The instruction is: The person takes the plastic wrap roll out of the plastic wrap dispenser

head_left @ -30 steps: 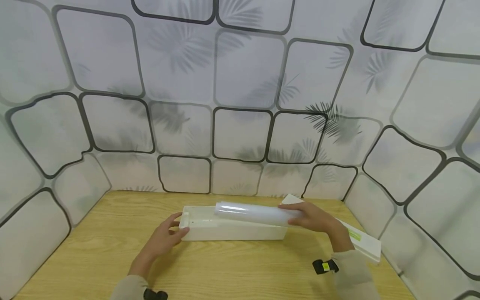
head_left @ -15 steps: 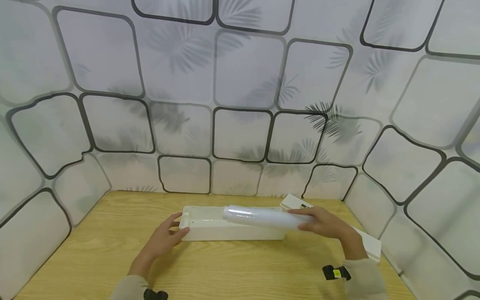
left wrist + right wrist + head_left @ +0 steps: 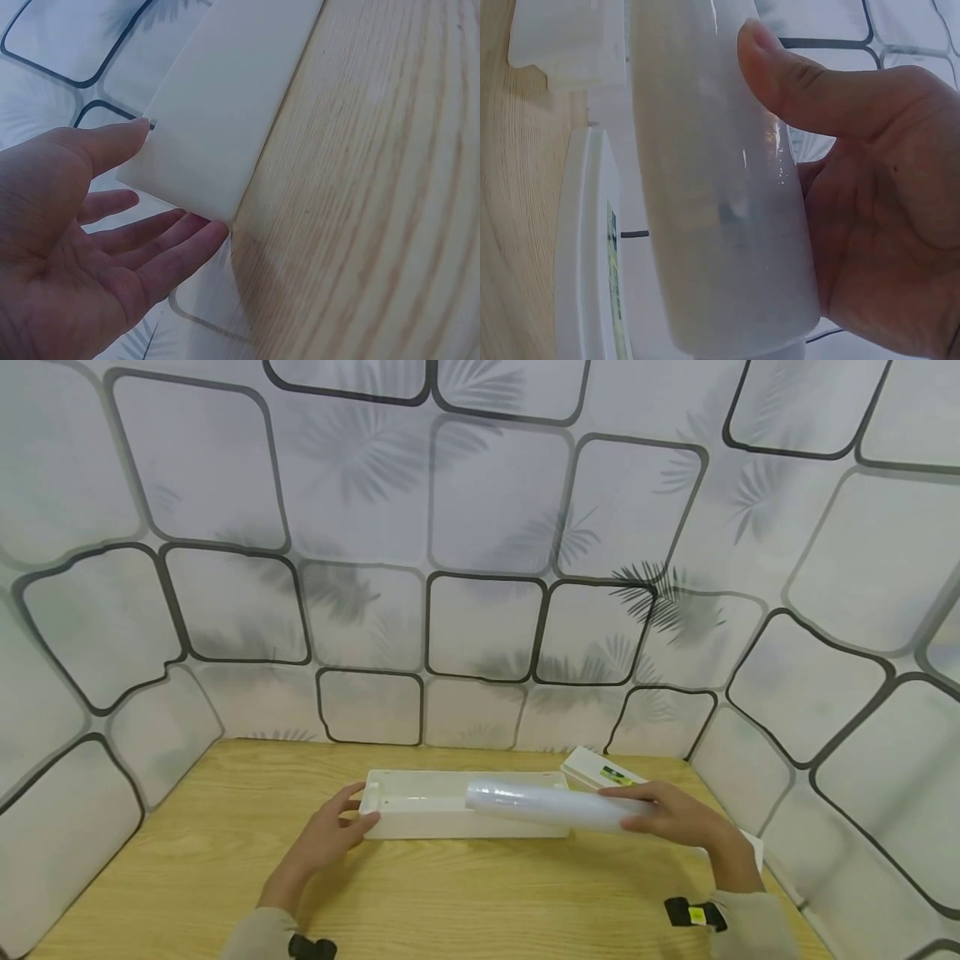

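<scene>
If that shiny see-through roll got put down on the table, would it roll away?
Probably. The glossy clear film roll is a smooth round tube, so it may roll on the flat wooden table. It looks stiff, staying straight though the right hand grips only one end, and maybe slippery.

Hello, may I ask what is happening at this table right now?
A person works at a wooden table. The right hand holds a roll of clear plastic film in its grip, above the right end of a long white plastic box with an open top. The left hand touches that box's left end with straight fingers. A white lid lies behind.
</scene>
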Tool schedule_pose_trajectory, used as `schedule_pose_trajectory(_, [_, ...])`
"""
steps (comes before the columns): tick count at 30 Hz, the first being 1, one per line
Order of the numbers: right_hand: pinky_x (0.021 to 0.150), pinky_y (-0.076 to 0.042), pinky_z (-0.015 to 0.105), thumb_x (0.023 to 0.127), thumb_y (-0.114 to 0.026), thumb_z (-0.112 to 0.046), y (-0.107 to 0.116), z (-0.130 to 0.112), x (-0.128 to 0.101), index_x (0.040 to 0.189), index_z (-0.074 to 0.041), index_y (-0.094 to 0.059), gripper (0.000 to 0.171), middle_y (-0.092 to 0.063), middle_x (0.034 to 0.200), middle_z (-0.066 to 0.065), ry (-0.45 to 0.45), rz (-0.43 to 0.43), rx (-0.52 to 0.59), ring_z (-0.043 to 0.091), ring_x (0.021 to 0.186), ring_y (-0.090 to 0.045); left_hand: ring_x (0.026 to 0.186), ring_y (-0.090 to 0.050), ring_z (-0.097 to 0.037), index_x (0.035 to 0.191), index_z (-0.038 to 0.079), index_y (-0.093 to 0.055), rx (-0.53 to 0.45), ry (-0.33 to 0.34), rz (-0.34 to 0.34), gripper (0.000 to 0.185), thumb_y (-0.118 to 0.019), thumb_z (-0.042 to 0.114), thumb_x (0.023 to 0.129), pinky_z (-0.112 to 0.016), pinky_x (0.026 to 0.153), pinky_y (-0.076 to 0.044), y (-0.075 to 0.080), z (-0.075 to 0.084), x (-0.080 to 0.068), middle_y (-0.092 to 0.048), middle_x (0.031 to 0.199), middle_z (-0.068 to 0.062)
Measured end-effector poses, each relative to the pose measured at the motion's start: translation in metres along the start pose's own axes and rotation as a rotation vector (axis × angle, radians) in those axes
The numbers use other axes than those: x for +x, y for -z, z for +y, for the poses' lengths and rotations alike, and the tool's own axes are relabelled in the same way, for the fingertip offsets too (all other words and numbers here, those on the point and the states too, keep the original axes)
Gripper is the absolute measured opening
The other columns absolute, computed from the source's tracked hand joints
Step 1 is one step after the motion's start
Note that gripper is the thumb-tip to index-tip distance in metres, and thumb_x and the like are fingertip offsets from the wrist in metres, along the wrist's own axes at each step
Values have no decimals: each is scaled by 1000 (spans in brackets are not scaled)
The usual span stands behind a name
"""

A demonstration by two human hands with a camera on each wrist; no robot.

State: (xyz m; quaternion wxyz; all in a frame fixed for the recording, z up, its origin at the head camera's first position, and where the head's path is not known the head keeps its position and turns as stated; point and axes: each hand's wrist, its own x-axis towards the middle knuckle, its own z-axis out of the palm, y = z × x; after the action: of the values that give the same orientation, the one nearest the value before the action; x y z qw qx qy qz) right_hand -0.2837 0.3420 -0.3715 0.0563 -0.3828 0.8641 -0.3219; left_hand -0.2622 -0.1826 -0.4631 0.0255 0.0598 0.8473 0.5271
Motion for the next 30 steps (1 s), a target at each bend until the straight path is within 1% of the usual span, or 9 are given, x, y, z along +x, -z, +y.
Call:
schedule_pose_trajectory(3, [75, -53, 21, 100, -67, -12, 1, 3, -5, 140, 5, -60, 45, -66, 132, 32, -3, 2, -5, 0, 95, -63, 119, -66, -46, 159, 3, -31, -8, 13, 1, 72, -66, 29, 103, -44, 86, -64, 0, 1, -1, -47, 149, -38])
schedule_pose_trajectory(7, [73, -50, 19, 99, -67, -10, 1, 6, -10, 139, 6, -60, 44, -67, 129, 32, 16, -9, -8, -3, 88, -59, 119, -66, -46, 159, 3, -31, -8, 13, 2, 72, -66, 29, 103, -44, 86, -64, 0, 1, -1, -48, 148, -38])
schedule_pose_trajectory(10, [78, -53, 18, 99, -67, -8, 0, 7, -12, 139, 7, -60, 44, -66, 129, 33, 29, -23, 22, -4, 97, -63, 118, -67, -46, 159, 2, -31, -6, 4, -1, 72, -66, 29, 103, -44, 86, -64, 0, 1, -1, -48, 148, -38])
schedule_pose_trajectory(12, [83, -55, 18, 98, -68, -8, 1, 7, -14, 139, 6, -60, 44, -65, 131, 34, 31, -28, 33, -2, 107, -65, 117, -67, -46, 159, 1, -30, -5, -1, -4, 72, -65, 29, 103, -45, 86, -64, 0, 0, -1, -48, 147, -39])
schedule_pose_trajectory(15, [88, -57, 19, 98, -69, -7, 1, 8, -17, 141, 1, -61, 44, -64, 133, 33, 31, -28, 23, -1, 119, -62, 116, -67, -46, 159, 1, -31, -3, -4, 2, 71, -65, 28, 103, -45, 85, -65, -1, 1, 0, -49, 147, -39])
schedule_pose_trajectory(20, [88, -56, 18, 97, -70, -8, 2, 10, -24, 140, -2, -63, 44, -62, 134, 34, 26, -26, 10, 0, 121, -60, 116, -68, -46, 158, 0, -33, -9, -8, 6, 69, -66, 26, 103, -44, 85, -65, -2, 2, -1, -49, 146, -40])
schedule_pose_trajectory(22, [85, -56, 18, 96, -70, -7, 2, 11, -26, 139, 2, -62, 44, -62, 133, 36, 26, -28, 30, 1, 117, -63, 116, -68, -46, 158, 0, -33, -11, -8, 6, 69, -66, 25, 103, -44, 85, -65, -2, 2, -2, -49, 146, -40])
schedule_pose_trajectory(26, [82, -55, 18, 96, -70, -6, 3, 12, -30, 139, 3, -62, 45, -62, 131, 38, 15, -34, 61, -1, 113, -64, 115, -68, -45, 158, 0, -33, -9, -8, 8, 69, -66, 26, 103, -44, 85, -65, -1, 3, -2, -49, 146, -40])
schedule_pose_trajectory(30, [84, -55, 17, 95, -71, -6, 3, 14, -32, 138, 4, -62, 45, -63, 131, 36, 22, -36, 62, -2, 115, -63, 115, -68, -44, 158, 1, -33, -3, -5, 12, 69, -66, 26, 103, -44, 85, -65, -1, 4, -3, -49, 146, -39])
